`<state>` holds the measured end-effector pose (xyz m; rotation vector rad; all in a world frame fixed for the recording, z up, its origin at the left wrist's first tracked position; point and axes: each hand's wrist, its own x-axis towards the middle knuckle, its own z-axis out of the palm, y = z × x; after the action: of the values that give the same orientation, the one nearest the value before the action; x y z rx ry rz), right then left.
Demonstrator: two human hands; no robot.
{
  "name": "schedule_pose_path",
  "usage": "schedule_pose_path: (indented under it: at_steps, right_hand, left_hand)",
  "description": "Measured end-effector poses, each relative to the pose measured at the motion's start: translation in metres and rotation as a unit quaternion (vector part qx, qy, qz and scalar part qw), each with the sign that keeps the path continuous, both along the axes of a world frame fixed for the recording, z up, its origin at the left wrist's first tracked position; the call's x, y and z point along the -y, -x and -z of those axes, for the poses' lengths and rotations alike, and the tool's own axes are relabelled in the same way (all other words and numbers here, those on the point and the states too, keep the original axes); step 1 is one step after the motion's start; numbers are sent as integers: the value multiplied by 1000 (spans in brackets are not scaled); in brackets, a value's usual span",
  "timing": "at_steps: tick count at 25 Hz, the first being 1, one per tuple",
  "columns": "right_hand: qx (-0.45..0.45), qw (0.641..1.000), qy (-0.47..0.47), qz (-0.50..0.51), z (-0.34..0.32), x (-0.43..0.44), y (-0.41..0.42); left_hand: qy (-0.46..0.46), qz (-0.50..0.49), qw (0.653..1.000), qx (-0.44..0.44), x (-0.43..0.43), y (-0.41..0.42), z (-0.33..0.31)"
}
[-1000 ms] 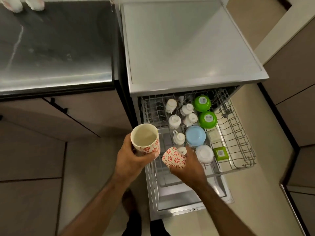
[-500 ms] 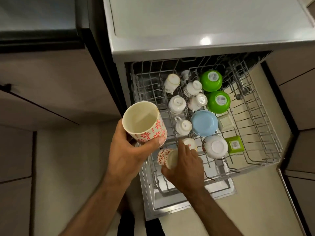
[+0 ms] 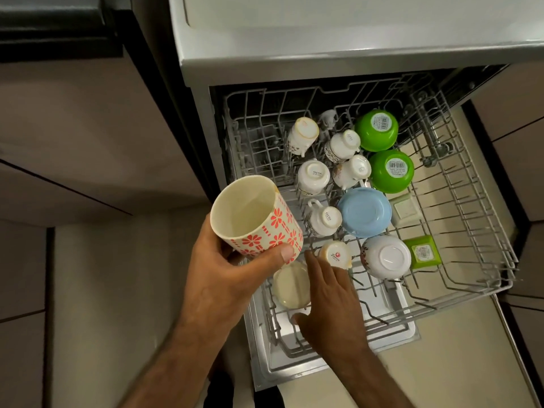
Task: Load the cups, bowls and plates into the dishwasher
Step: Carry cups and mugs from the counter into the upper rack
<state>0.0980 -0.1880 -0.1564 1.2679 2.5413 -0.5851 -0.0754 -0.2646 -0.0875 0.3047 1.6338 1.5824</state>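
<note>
My left hand (image 3: 223,278) grips a cream cup with red flowers (image 3: 256,216), mouth up, over the front left of the pulled-out dishwasher rack (image 3: 471,293). A second cup (image 3: 291,287) stands upside down in the rack's front left corner. My right hand (image 3: 329,298) lies beside it with straight fingers, the cup between thumb and forefinger. The rack holds several inverted white cups (image 3: 313,176), two green bowls (image 3: 376,129), a blue bowl (image 3: 365,212) and a white bowl (image 3: 385,256).
Two small square dishes, one white (image 3: 404,209) and one green (image 3: 422,251), stand right of the bowls. The rack's right side shows bare wire. The dishwasher's grey top (image 3: 323,30) overhangs the rack's back. Cabinet fronts (image 3: 88,128) stand to the left.
My right hand lowered the second flowered cup upside down into the rack's front left corner and straightened its fingers. My head moved closer to the rack. The left hand still holds its cup.
</note>
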Motion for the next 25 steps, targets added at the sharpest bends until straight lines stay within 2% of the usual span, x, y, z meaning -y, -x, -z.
schedule_pose_path:
  at_steps: [3, 4, 5, 6, 8, 9, 10, 12, 14, 16, 18, 19, 21, 23, 25]
  right_hand:
    - [-71, 996, 58, 16, -7, -3, -8]
    - [-134, 985, 92, 50, -12, -6, -7]
    - [-210, 959, 160, 104, -18, -9, -5]
    - [-297, 907, 251, 160, -25, -12, -1]
    - [-454, 758, 404, 238, -34, -16, 7]
    - [-500, 692, 449, 263, -37, -17, 12]
    - [-529, 645, 476, 279, -37, -18, 15]
    - [-560, 585, 502, 302, -38, -17, 22]
    - [-571, 557, 499, 339, -37, -16, 25]
    - [-581, 557, 468, 365, -37, -18, 26]
    - [-583, 593, 411, 374, -38, -25, 24]
    - [-576, 627, 370, 372, -40, -31, 24]
    - [-533, 727, 274, 335, -43, -45, 23]
    - [-456, 831, 182, 261, -42, -58, 24]
    - [-357, 909, 113, 184, -35, -68, 34]
  left_hand:
    - [-1, 2, 1000, 20, -4, -5, 1]
    - [-3, 6, 1000, 27, -6, -7, 1]
    - [-4, 11, 999, 36, -8, -11, 1]
    - [-6, 11, 999, 47, -10, -14, 1]
    - [-6, -2, 997, 71, -15, -19, 1]
    - [-6, -7, 997, 82, -18, -22, 1]
    - [-6, -8, 996, 91, -20, -24, 2]
    - [-5, -7, 995, 103, -25, -27, 4]
    - [2, 1, 995, 103, -28, -29, 6]
    - [8, 6, 995, 99, -29, -29, 7]
    - [17, 12, 998, 61, -30, -28, 7]
    - [23, 6, 999, 33, -30, -27, 8]
    - [32, -29, 999, -22, -29, -22, 9]
    - [44, -60, 994, -76, -27, -18, 10]
    - [48, -81, 990, -108, -24, -14, 11]
